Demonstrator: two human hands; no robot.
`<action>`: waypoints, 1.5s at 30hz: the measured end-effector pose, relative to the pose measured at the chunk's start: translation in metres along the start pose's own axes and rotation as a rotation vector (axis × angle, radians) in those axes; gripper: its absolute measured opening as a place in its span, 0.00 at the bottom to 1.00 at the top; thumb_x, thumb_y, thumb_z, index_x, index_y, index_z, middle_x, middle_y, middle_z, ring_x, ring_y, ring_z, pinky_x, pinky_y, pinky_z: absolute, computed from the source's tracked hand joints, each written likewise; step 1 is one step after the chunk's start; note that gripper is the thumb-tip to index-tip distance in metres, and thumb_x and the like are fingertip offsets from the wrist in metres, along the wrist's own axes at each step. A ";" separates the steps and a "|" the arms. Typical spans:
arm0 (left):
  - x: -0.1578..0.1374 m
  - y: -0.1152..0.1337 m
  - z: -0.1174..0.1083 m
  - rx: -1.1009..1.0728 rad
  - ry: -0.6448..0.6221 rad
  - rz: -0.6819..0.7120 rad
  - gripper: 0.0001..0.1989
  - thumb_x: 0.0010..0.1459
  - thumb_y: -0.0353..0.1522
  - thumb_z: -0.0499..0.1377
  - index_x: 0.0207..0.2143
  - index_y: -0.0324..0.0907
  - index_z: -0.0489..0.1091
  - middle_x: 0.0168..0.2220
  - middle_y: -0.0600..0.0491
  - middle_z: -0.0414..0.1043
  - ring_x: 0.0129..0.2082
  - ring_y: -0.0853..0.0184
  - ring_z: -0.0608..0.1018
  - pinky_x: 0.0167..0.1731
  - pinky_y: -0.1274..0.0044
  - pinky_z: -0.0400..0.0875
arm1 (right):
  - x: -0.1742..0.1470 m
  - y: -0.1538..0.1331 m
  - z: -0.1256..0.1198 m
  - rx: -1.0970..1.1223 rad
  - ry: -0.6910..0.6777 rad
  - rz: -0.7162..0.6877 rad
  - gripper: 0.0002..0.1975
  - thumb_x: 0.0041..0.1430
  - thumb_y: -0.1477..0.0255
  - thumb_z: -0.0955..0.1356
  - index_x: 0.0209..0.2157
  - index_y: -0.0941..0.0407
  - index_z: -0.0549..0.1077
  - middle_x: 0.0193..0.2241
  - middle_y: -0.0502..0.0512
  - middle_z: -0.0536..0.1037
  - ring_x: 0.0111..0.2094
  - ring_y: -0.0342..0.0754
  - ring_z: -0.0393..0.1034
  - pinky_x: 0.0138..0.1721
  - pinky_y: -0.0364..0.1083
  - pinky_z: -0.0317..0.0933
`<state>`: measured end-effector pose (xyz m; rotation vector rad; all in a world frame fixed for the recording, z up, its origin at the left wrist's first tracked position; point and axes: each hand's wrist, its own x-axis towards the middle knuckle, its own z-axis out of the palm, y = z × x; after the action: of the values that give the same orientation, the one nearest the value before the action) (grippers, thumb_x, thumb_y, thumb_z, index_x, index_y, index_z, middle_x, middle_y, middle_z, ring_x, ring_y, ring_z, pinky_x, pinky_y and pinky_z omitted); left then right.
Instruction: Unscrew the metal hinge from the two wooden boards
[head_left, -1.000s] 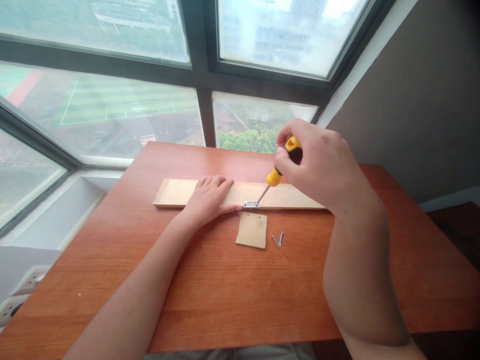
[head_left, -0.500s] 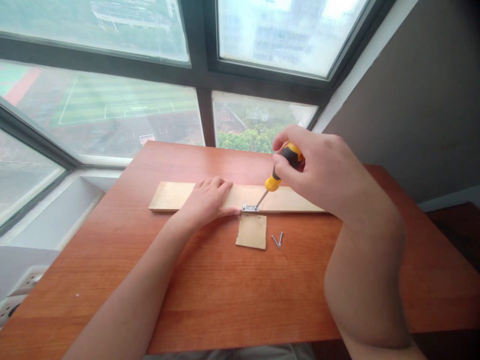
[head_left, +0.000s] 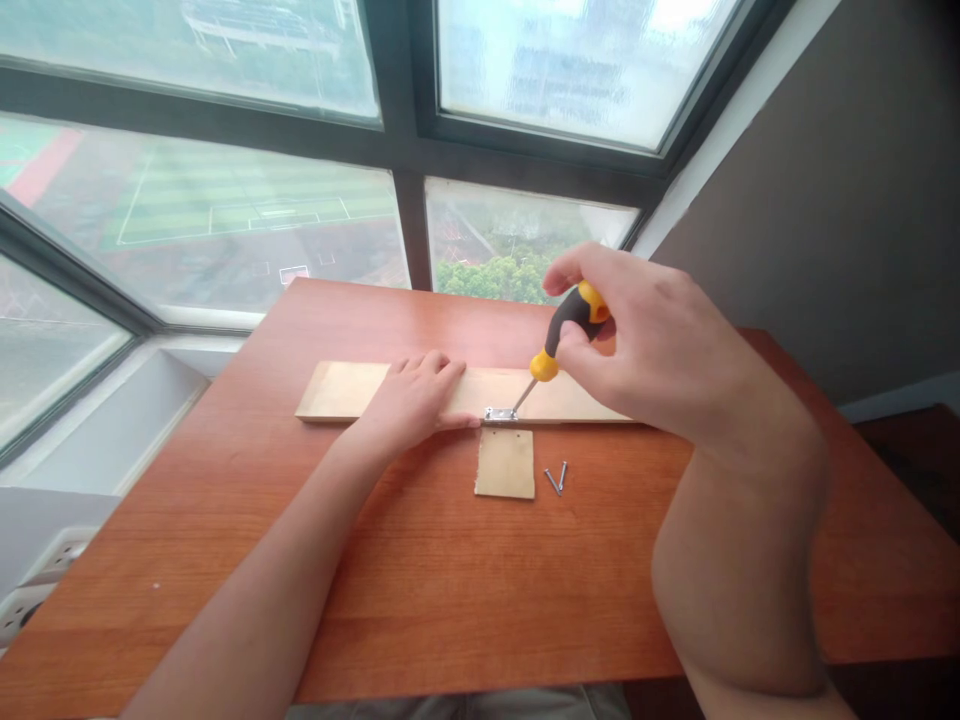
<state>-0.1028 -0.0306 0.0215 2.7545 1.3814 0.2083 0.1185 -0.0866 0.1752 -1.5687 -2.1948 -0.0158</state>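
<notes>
A pale wooden board [head_left: 592, 397] lies across the table. My left hand [head_left: 418, 402] grips its left half, with the fingers over the top and the thumb along the near edge. Beside that thumb, a small metal hinge [head_left: 500, 414] sits at the board's near edge. My right hand [head_left: 637, 335] holds a yellow and black screwdriver [head_left: 568, 322] at a tilt, thumb on the handle and index finger lifted off it. The screwdriver's tip meets the right end of the hinge, where a screw head is too small to make out.
In front of the hinge lies a small squarish tan piece [head_left: 505, 465] with two small holes. Two loose screws [head_left: 556, 478] form a V to its right. The reddish-brown table [head_left: 420, 590] stands against windows [head_left: 255, 220], with a grey wall [head_left: 825, 210] on the right.
The fingers of my right hand have loosened and opened somewhat around the screwdriver handle, showing more of it. The tip stays at the hinge. My left hand and the board look unmoved.
</notes>
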 end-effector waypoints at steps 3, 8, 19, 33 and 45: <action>0.001 -0.001 0.003 -0.014 0.027 0.002 0.29 0.61 0.54 0.51 0.53 0.42 0.64 0.47 0.43 0.68 0.46 0.54 0.71 0.46 0.66 0.62 | 0.001 0.000 0.002 -0.017 0.006 0.033 0.12 0.57 0.67 0.66 0.43 0.52 0.71 0.37 0.50 0.78 0.30 0.46 0.68 0.30 0.47 0.55; 0.001 -0.003 0.005 -0.053 0.019 -0.024 0.31 0.58 0.56 0.54 0.54 0.43 0.64 0.49 0.43 0.67 0.47 0.53 0.71 0.47 0.66 0.62 | 0.006 0.001 0.009 -0.105 0.102 0.100 0.10 0.62 0.63 0.63 0.34 0.53 0.72 0.28 0.50 0.76 0.29 0.48 0.66 0.29 0.48 0.52; 0.001 -0.005 0.004 -0.090 -0.009 -0.050 0.38 0.53 0.59 0.55 0.57 0.43 0.63 0.52 0.42 0.66 0.50 0.50 0.70 0.50 0.64 0.62 | 0.005 0.002 0.010 -0.113 0.092 0.082 0.12 0.60 0.60 0.64 0.38 0.53 0.72 0.32 0.52 0.77 0.30 0.48 0.68 0.30 0.48 0.54; 0.002 -0.002 0.003 -0.052 -0.021 -0.039 0.35 0.55 0.58 0.54 0.54 0.43 0.64 0.49 0.42 0.68 0.46 0.52 0.71 0.46 0.66 0.62 | 0.003 0.002 0.006 -0.071 0.046 0.097 0.11 0.59 0.64 0.64 0.41 0.52 0.72 0.32 0.52 0.77 0.29 0.48 0.68 0.29 0.47 0.55; 0.002 -0.003 0.005 -0.065 0.005 -0.026 0.34 0.55 0.57 0.56 0.53 0.43 0.64 0.49 0.43 0.68 0.47 0.52 0.71 0.47 0.66 0.62 | 0.001 -0.001 0.005 -0.009 0.042 0.047 0.16 0.53 0.75 0.63 0.45 0.52 0.70 0.41 0.54 0.77 0.32 0.49 0.70 0.32 0.48 0.59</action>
<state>-0.1034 -0.0268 0.0161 2.6833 1.3852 0.2543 0.1159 -0.0845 0.1712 -1.6101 -2.1280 -0.0432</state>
